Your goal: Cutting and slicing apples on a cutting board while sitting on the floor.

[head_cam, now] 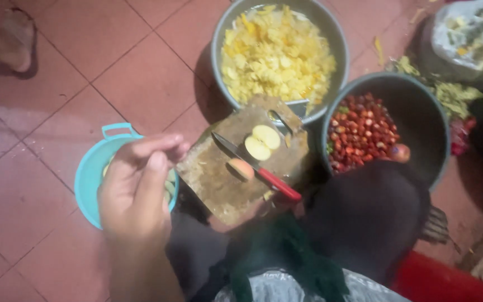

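My left hand [135,187] hovers over a teal plastic bowl [88,179] with a handle, fingers drawn together; I cannot tell whether anything is pinched in them. To its right, a worn wooden cutting board [219,179] rests on my lap. On the board lie two pale cut fruit halves [263,141], one reddish piece [241,168], and a knife [252,166] with a red handle, with no hand on it. My right hand does not show.
A large metal basin [331,33] of yellow chopped fruit stands beyond the board. A dark tub [420,112] of small red fruits stands at right, with a bag of scraps [465,33] behind it. Another person's sandalled foot [12,39] rests on the red tile floor.
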